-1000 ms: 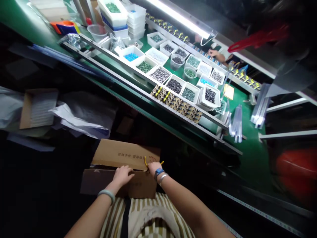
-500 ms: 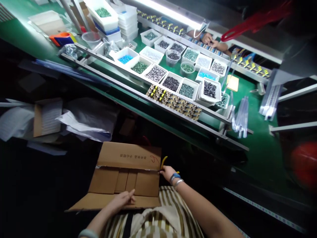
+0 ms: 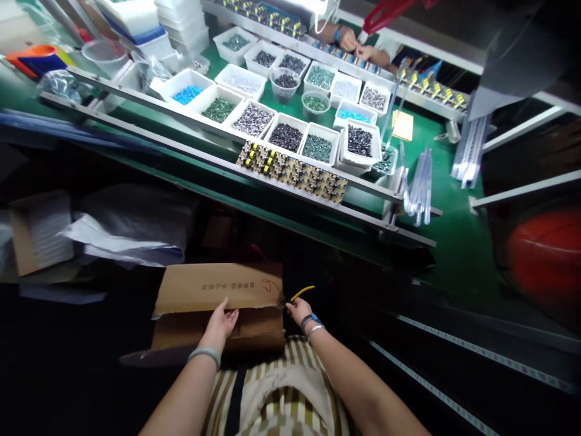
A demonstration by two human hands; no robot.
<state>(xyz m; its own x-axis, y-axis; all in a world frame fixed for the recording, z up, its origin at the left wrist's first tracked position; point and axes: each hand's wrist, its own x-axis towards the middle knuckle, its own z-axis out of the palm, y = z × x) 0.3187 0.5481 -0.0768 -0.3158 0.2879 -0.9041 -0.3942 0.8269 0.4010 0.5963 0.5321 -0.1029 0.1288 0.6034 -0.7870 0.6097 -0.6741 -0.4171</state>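
Green and lit from above, our bench [image 3: 454, 224] carries white trays [image 3: 358, 160] of small parts behind a row of circuit boards [image 3: 293, 172]. Below its edge, the cardboard box [image 3: 190, 290] sits before our striped clothing [image 3: 313, 366]. Our left hand [image 3: 221, 324] is half open and bare over it; we cannot tell whether it touches. Our right hand [image 3: 299, 310] is closed on a yellow-handled tool [image 3: 302, 293] beside the box's right corner.

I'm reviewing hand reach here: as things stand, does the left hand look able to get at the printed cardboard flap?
Probably yes: the left hand looks empty, its thumb overlaps the printed cardboard flap in this view, and nothing visible blocks the way. Whether they touch is unclear.
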